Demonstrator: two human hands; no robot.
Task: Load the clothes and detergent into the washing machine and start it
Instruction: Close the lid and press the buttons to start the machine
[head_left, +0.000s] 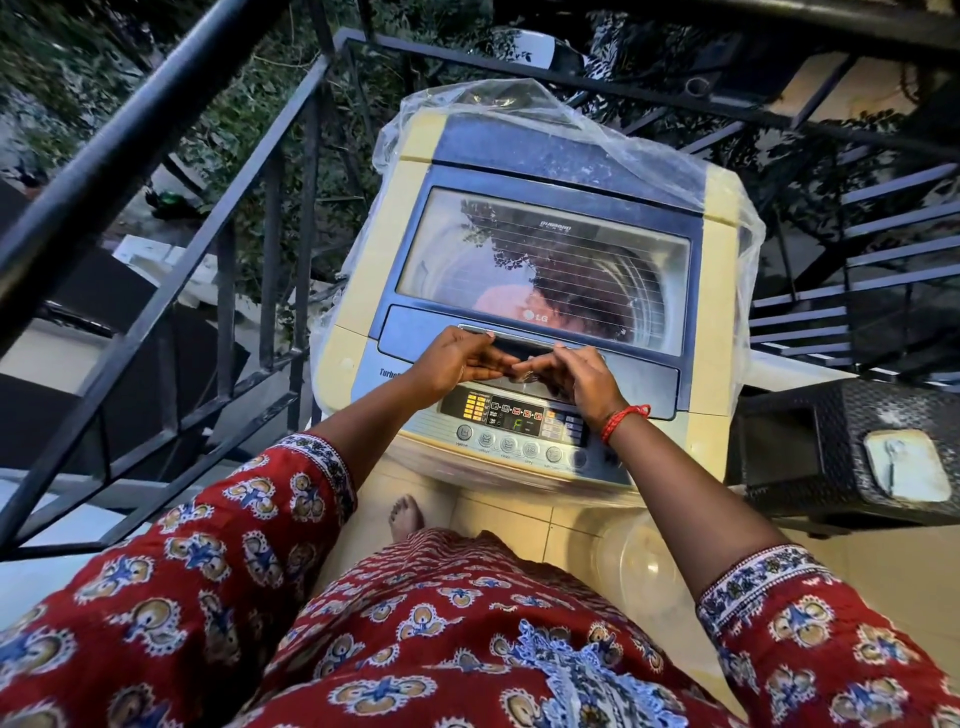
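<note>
A cream and blue top-loading washing machine (363, 291) stands in front of me with its glass lid (540, 260) down. Through the glass I see pink and dark clothes (524, 304) in the drum. My left hand (457, 358) and my right hand (576, 376) lie side by side at the lid's front handle recess (535, 349), fingers curled at its edge. The lit control panel (519, 421) sits just below my wrists. No detergent is in view.
A clear plastic sheet (571, 130) is pushed back over the machine's rear. Black metal railing (208, 234) runs on the left, stairs (857, 260) on the right. A dark woven bin (831, 441) stands at the right, a clear plastic lid (644, 561) on the tiled floor.
</note>
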